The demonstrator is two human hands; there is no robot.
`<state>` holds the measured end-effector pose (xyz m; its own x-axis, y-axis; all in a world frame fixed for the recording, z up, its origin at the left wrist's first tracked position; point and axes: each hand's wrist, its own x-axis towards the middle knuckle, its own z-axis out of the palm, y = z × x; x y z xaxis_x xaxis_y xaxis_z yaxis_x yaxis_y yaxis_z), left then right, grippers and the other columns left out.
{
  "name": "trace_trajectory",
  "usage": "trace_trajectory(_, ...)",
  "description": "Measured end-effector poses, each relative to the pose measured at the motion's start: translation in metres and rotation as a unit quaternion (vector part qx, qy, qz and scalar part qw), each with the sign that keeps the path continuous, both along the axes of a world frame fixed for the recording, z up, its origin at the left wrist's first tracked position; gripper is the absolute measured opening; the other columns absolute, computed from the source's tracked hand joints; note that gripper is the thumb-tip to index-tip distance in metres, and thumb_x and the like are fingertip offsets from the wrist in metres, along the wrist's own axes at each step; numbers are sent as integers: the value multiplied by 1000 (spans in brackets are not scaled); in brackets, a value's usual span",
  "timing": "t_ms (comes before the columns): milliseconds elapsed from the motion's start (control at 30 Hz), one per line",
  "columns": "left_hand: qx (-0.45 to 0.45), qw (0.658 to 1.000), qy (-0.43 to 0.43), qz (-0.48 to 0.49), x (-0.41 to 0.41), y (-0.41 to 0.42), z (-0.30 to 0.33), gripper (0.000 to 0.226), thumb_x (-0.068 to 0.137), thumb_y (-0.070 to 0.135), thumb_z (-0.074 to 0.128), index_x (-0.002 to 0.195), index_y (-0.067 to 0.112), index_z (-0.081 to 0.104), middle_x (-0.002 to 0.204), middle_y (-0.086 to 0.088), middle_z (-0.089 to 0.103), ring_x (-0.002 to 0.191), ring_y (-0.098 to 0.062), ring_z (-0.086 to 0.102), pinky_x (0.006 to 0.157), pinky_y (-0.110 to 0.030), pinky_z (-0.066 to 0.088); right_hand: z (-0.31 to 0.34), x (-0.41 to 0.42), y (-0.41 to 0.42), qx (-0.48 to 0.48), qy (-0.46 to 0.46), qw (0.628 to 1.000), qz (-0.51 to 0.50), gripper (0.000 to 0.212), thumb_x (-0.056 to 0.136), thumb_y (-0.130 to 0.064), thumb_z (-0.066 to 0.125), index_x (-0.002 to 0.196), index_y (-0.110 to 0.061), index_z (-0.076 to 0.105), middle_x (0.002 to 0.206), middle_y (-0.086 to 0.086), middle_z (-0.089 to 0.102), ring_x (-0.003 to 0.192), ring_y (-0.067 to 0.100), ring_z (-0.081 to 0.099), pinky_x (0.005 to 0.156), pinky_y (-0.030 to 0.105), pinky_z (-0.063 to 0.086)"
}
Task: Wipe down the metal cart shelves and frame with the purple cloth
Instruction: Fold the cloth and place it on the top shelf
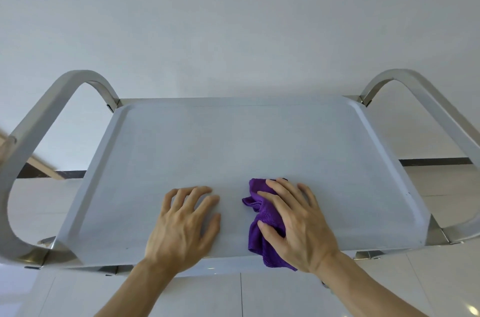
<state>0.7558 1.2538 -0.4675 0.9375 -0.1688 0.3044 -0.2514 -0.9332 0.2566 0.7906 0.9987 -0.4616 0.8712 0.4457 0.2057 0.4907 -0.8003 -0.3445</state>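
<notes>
The right hand [298,223] presses the purple cloth [262,218] flat on the cart's top shelf [233,140]. The left hand [184,226] rests on the shelf just beside it, fingers spread.

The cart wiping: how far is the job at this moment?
Nothing looks finished for certain. In hand: the right hand presses the purple cloth on the top shelf near its front edge, and the left hand rests flat beside it. Left: the rest of that shelf, both handles and any lower shelves, which are hidden.
</notes>
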Motion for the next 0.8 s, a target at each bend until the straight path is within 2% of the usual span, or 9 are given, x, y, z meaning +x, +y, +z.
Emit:
trace_trajectory(533,0,1000,-18,9,101,22,0,27,92,36,51,110,23,66,120,5,62,103,-23,58,97,-43,42,0,100,22,-16,-10,1000,5,50,90,-51,48,132,-25,57,148,-5,46,141,17,37,112,52,30)
trace_trajectory(800,-4,1000,-17,-5,114,29,-5,24,92,36,53,109,23,64,121,4,60,106,-22,55,99,-43,39,-2,110,26,-19,9,1000,12,49,90,-51,48,133,-27,56,151,-8,42,143,15,34,112,52,29)
